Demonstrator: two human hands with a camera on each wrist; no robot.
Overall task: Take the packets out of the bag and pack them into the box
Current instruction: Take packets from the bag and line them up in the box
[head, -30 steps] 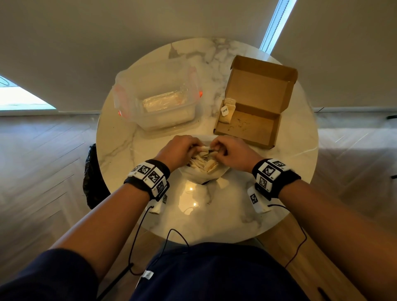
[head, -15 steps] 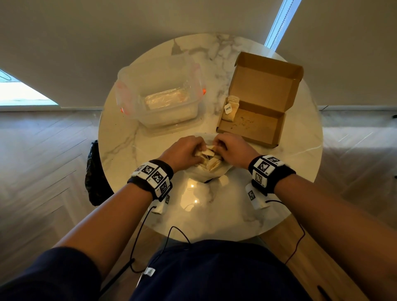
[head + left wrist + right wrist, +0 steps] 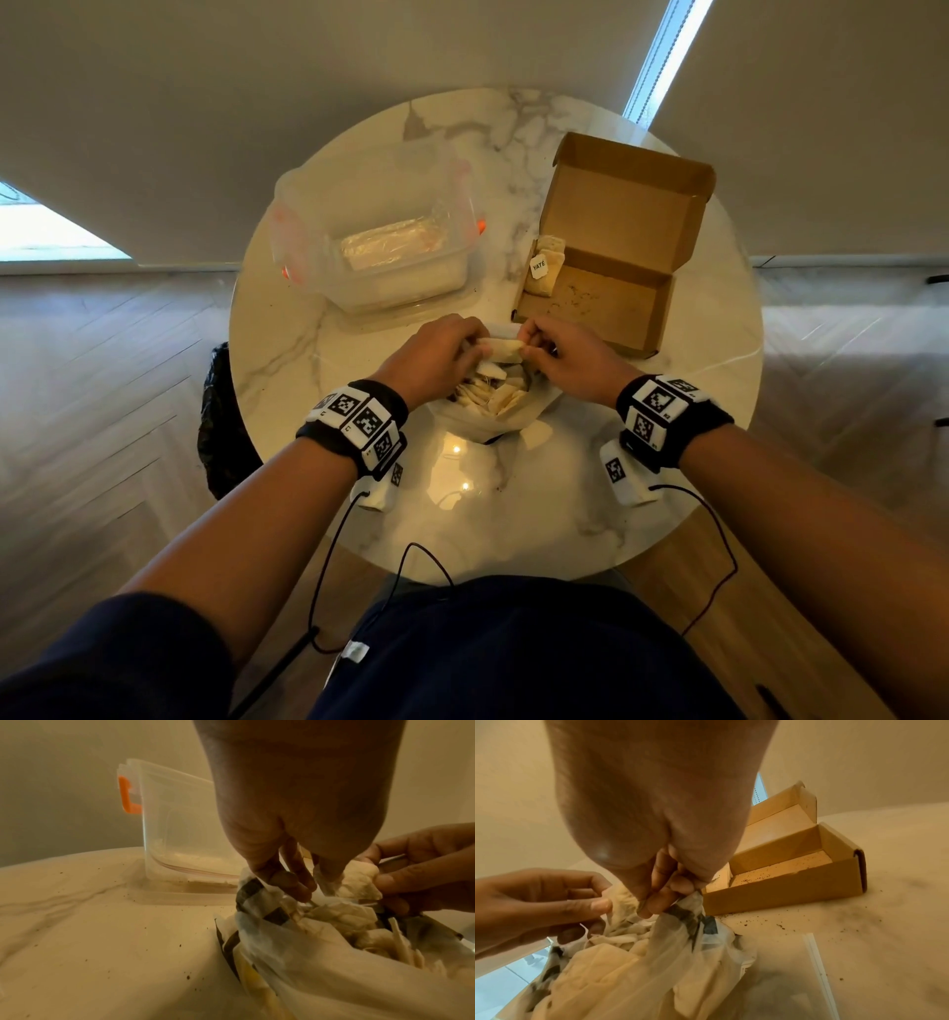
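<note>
A crumpled white bag (image 3: 506,419) with dark print lies open on the marble table (image 3: 513,514), with several pale packets (image 3: 500,395) inside. My left hand (image 3: 475,345) and right hand (image 3: 529,343) meet over the bag's far rim. Between them they pinch one packet (image 3: 500,348), one hand at each end. In the right wrist view my right fingers (image 3: 654,902) also press on the bag's rim (image 3: 693,902) beside that packet (image 3: 626,900). The open cardboard box (image 3: 642,313) stands right of the hands, with a few packets (image 3: 544,262) upright at its left end.
A clear plastic tub (image 3: 390,231) with orange clips stands at the back left, a film-wrapped block inside. Dark crumbs dot the table near the box (image 3: 782,880). A flat clear sheet (image 3: 808,973) lies beside the bag. A black bag (image 3: 226,426) hangs off the table's left edge.
Both hands have come up from inside the bag's mouth and now hold one packet between them above the far rim. The head camera has shifted slightly.
</note>
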